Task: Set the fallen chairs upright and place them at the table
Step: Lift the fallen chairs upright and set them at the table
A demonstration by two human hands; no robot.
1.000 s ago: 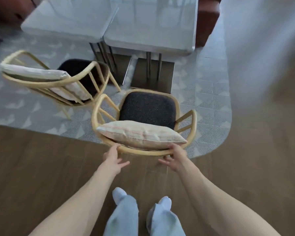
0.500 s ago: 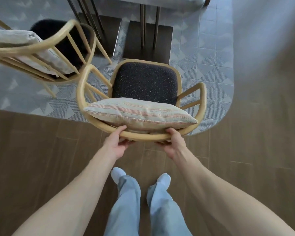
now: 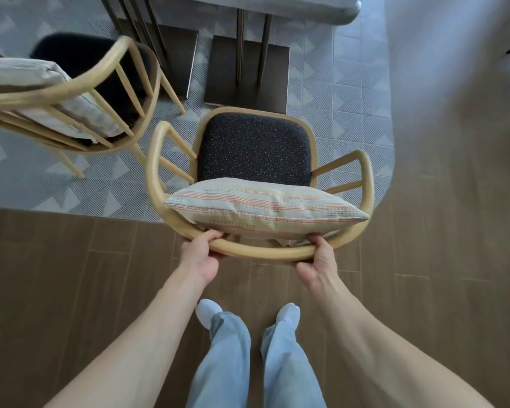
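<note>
Brown wood-plank floor (image 3: pixel 71 290) is lying under the hands and the person's socked feet (image 3: pixel 206 313). Beyond the hands, a patterned grey rug (image 3: pixel 336 98) is covering the floor, carrying two wooden chairs (image 3: pixel 256 148) and the dark table bases (image 3: pixel 248 75).

A home dining area: two wooden chairs (image 3: pixel 259 184) with cushions (image 3: pixel 265 207) stand by a grey table (image 3: pixel 292 13) on a patterned rug (image 3: pixel 336 92) over wood-plank flooring (image 3: pixel 71 275).
</note>
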